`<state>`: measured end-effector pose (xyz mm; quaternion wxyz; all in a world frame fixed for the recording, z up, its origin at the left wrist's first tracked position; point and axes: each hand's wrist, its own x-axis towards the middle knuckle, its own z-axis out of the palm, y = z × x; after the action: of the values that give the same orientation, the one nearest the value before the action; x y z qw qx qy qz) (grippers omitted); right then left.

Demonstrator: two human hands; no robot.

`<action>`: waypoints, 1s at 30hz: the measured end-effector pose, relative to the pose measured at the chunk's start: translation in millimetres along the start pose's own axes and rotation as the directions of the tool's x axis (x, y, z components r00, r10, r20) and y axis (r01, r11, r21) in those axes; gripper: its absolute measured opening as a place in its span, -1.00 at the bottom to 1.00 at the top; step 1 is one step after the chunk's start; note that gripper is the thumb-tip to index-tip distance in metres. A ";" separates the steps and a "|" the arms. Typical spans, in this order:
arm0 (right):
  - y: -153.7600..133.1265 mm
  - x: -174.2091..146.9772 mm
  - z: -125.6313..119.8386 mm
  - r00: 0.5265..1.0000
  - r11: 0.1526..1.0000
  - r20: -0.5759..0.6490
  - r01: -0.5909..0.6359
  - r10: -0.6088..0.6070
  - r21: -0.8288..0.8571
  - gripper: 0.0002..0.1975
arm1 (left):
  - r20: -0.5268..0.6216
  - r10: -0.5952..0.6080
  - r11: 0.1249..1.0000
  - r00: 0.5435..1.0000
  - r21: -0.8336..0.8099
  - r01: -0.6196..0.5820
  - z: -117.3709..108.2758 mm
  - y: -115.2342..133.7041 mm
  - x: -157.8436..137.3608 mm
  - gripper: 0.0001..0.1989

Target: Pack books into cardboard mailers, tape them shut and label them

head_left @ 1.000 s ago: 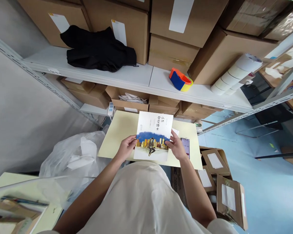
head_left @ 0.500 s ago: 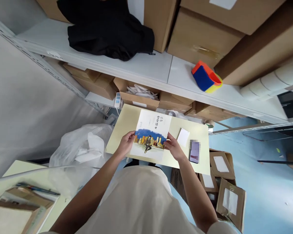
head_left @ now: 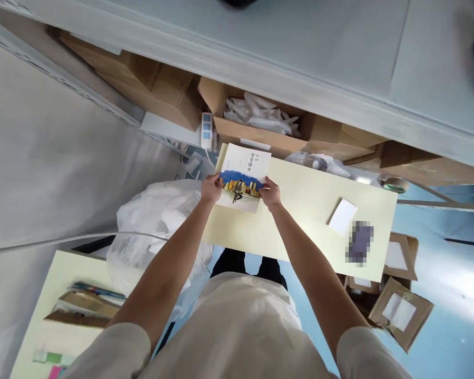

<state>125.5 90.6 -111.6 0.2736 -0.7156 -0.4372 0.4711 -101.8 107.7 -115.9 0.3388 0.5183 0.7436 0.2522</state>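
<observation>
A book (head_left: 243,181) with a white cover, black Chinese characters and a painted blue-and-yellow city skyline is gripped at both sides. My left hand (head_left: 211,189) is closed on its left edge, and my right hand (head_left: 270,192) is closed on its right edge. The book is over the left part of a pale yellow table (head_left: 300,210); whether it touches the tabletop I cannot tell. To the right on the table lie a white card-like rectangle (head_left: 343,216) and a blurred-out dark phone (head_left: 359,242).
Behind the table, an open carton (head_left: 260,131) of white packets stands under a grey shelf (head_left: 300,68). A power strip (head_left: 207,130) hangs beside it. Plastic bags (head_left: 154,216) bulge at the left, near a second table (head_left: 55,279). Cartons (head_left: 403,316) sit on the floor at right.
My view has tipped down and closer to the table. Both hands have carried the book leftward over the tabletop, away from the phone, with its grip kept at both edges.
</observation>
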 end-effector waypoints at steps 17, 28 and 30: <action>-17.1 -12.2 21.8 0.992 0.901 -0.128 -0.049 -0.008 -0.432 -0.44 | -0.003 0.084 0.989 0.996 0.123 -0.083 4.5 -26.8 -1.1 -0.62; -10.4 -84.1 -82.8 0.966 0.980 -0.201 0.181 -0.162 0.083 -0.60 | -0.063 0.268 0.963 0.961 0.009 -0.268 5.0 64.2 -36.3 -0.49; -20.3 -103.9 -130.1 0.915 0.956 -0.310 0.288 -0.258 0.055 -0.69 | -0.053 0.400 0.913 0.915 -0.066 -0.403 6.4 109.4 -50.4 -0.58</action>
<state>218.9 11.0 2.7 0.4350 -0.6961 -0.4622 0.3354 -19.5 97.1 -28.4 0.2848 0.6417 0.6178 0.3543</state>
